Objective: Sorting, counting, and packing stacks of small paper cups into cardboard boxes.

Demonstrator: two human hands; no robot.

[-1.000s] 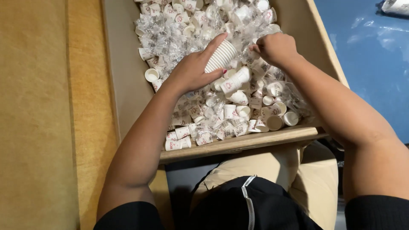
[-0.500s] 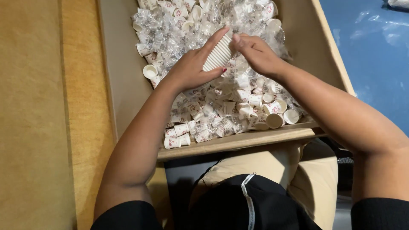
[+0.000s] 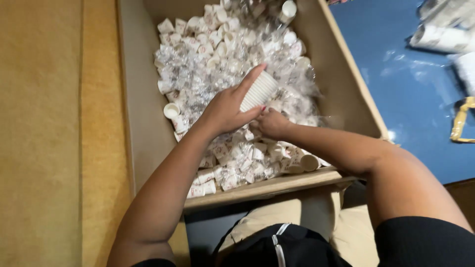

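One cardboard box [image 3: 143, 123] fills the view, heaped with small white paper cups [image 3: 222, 59], far too many to count, many in clear wrap. Over the middle of the box, the left hand [image 3: 225, 111] grips one ribbed stack of cups [image 3: 259, 91], fingers wrapped around it. Just beneath that stack, the right hand [image 3: 272, 123] is curled closed against the pile, touching the left; what it holds, I cannot tell. Right of the box, blue floor [image 3: 420, 99] with a few wrapped bundles [image 3: 440, 37].

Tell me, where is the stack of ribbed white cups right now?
In the head view, the stack of ribbed white cups is held in the left hand, above the loose cups in the cardboard box, with the right hand just below it.
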